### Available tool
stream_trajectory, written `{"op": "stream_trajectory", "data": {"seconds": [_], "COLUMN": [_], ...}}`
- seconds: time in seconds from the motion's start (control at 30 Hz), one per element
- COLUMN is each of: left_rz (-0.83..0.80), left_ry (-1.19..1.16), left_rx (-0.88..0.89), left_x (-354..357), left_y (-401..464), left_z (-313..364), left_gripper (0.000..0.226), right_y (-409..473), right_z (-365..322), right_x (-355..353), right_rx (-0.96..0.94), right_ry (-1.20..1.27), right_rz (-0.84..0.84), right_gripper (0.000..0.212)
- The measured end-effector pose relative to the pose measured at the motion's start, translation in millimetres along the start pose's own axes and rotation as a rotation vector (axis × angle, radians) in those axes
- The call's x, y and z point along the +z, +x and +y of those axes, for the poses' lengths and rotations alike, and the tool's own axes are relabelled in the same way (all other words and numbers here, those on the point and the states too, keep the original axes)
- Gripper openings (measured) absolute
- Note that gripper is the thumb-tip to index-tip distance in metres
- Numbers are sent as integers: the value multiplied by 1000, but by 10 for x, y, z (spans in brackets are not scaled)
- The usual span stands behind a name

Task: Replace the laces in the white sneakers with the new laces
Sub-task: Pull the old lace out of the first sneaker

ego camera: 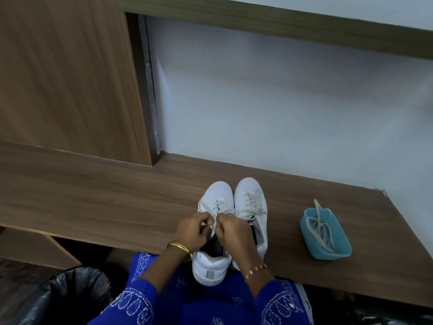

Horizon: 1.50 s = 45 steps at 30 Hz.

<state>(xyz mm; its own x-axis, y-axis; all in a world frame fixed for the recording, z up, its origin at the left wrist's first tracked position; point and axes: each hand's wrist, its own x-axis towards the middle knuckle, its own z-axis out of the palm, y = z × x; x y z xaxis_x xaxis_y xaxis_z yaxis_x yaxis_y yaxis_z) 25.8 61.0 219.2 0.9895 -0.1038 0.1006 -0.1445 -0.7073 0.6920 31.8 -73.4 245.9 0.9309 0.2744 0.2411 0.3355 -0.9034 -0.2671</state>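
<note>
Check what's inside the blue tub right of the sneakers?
The blue tub holds a loose tangle of white laces, one end hanging over its far rim. The laces cover most of the bottom, so anything beneath cannot be seen.

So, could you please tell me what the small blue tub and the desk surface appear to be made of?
The blue tub looks like moulded plastic: one even matte colour, thin walls, rounded corners. The desk surface seems to be wood-grain laminate rather than solid wood, hedged: the streaked brown pattern runs very evenly, with a dull sheen and sharp flat edges. The laces in the tub look like flat woven fabric.
</note>
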Motion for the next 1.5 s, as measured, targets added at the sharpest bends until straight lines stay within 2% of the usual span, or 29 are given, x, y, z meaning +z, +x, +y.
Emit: {"op": "stream_trajectory", "data": {"seconds": [0.13, 0.23, 0.3, 0.4, 0.5, 0.67, 0.77, 0.93, 1.03, 1.27, 1.37, 1.5], "left_rz": [4, 30, 42, 63, 148, 278, 284, 268, 270, 269, 248, 316], "left_ry": [-6, -69, -89, -86, -80, -79, 6, 40, 28, 90, 86, -52], "left_rx": [-21, -49, -21, 44, 105, 166, 205, 244, 251, 296, 276, 158], "left_x": [-15, -5, 12, 45, 127, 229, 193, 167, 168, 176, 159, 176], "left_y": [23, 22, 16, 4, -36, -34, -15, 18, -8, 7, 18, -41], "left_z": [6, -17, -29, -67, -140, -161, -133, -139, -167, -166, -138, -154], "left_gripper": [24, 30, 25, 6, 22, 18, 15, 23, 17, 15, 11, 23], "right_y": [-11, -11, -30, -49, -50, -60, -45, -31, -21, -38, -9, -23], "right_z": [15, 35, 51, 107, 136, 123, 98, 111, 176, 126, 137, 125], "right_x": [39, 49, 51, 60, 51, 68, 63, 66, 50, 52, 78, 83], "right_rx": [75, 110, 97, 52, 6, 12, 41, 133, 193, 37, 87, 149], "right_ry": [165, 205, 222, 247, 255, 269, 296, 390, 447, 374, 356, 364], "right_rz": [13, 20, 32, 10, -12, 12, 36, 43, 37, 25, 56, 56], "right_gripper": [9, 8, 8, 16, 19, 11, 11, 10, 7, 10, 9, 10]}}
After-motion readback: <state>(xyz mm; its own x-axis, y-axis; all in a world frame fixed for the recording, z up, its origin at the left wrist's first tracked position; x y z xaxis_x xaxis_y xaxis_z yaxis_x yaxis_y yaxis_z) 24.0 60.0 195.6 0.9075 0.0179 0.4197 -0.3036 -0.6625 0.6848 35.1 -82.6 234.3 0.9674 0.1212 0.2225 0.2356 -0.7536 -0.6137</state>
